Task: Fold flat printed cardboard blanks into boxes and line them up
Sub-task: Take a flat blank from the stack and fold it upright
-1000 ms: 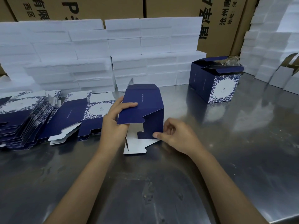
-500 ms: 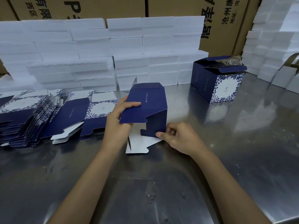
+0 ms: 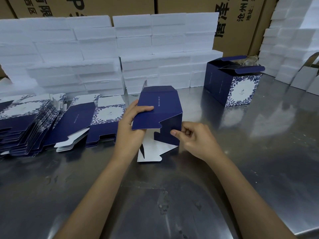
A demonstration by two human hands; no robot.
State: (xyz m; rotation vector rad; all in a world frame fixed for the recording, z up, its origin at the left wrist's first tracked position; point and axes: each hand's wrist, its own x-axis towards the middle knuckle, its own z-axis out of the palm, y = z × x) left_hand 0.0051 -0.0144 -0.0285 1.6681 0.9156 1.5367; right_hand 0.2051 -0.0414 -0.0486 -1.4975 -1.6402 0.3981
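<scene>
A navy half-folded box (image 3: 161,111) stands on the steel table (image 3: 241,152) in front of me, its white bottom flap (image 3: 151,152) lying open toward me. My left hand (image 3: 131,128) grips the box's left side, thumb on top of the upper panel. My right hand (image 3: 195,142) has curled fingers and presses its thumb against the near side flap at the box's right edge. To the left lie fanned stacks of flat printed blanks (image 3: 25,125) and more flat blanks (image 3: 103,121). One finished box (image 3: 234,83) stands at the back right, lid flaps open.
White foam blocks (image 3: 103,54) are stacked in a wall behind the work area, with more foam blocks (image 3: 290,40) at the right. Brown cartons (image 3: 238,23) stand behind them. White inner boxes (image 3: 307,78) sit at the far right edge.
The box and both hands stay almost in place. My right thumb has shifted slightly along the side flap.
</scene>
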